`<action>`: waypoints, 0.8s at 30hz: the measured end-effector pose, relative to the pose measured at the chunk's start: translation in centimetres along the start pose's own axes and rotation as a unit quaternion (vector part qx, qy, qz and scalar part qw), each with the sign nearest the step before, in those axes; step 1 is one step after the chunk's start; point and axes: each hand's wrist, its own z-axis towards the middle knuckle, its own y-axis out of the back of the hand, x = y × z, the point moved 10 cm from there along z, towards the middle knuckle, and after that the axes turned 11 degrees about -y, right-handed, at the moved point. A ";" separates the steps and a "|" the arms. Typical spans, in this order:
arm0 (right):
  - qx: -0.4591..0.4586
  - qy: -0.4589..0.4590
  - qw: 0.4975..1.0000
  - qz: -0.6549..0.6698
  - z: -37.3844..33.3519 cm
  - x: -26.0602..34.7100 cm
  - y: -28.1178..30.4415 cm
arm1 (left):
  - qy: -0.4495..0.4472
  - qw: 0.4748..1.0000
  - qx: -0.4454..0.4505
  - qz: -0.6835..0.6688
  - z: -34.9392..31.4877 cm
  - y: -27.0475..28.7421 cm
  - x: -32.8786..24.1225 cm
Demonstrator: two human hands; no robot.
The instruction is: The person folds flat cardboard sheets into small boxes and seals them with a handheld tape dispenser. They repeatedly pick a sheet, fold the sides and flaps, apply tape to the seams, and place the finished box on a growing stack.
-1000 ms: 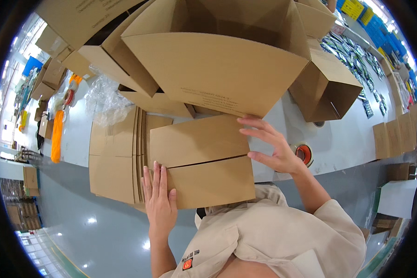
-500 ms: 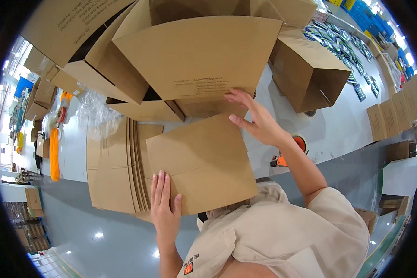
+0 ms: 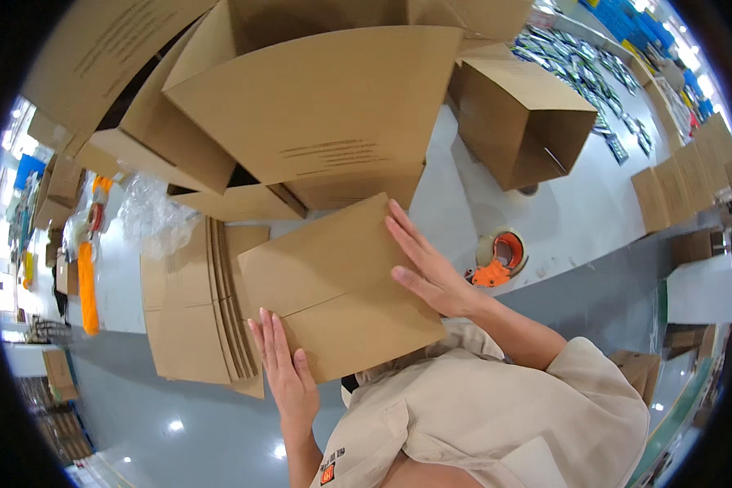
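A brown cardboard box (image 3: 342, 281) stands in front of me, with a seam running across its top. My left hand (image 3: 286, 370) lies along its left edge, fingers stretched out and thumb apart. Against the right edge rests my right hand (image 3: 427, 272), its fingers straight and thumb spread over the cardboard. Neither hand wraps round the box; the undersides of the palms are hidden. Just beyond it is a large open carton (image 3: 325, 106) with a raised flap. Flat folded cartons (image 3: 183, 313) are stacked to the left of the box.
An orange tape dispenser (image 3: 496, 260) sits on the table right of my right hand. Farther right are an open box (image 3: 525, 122) and many small packs (image 3: 586, 69). Clear plastic wrap (image 3: 154, 211) lies at left, near an orange strip (image 3: 87, 289) at the table edge.
My right hand has come nearer and down from the far carton's flap to the box's right edge. The seam across the top shows more plainly, and the tape dispenser is uncovered.
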 end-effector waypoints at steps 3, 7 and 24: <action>0.035 0.009 0.995 -0.096 -0.7 1.1 1.2 | -0.011 0.997 0.035 0.070 0.4 -0.4 -0.4; -0.067 -0.097 0.993 -0.011 -5.5 -3.6 8.2 | -0.007 0.987 0.062 0.147 1.0 0.0 -0.7; -0.043 -0.177 0.957 0.224 -4.9 2.2 13.2 | -0.022 0.999 -0.025 0.027 1.6 2.2 1.0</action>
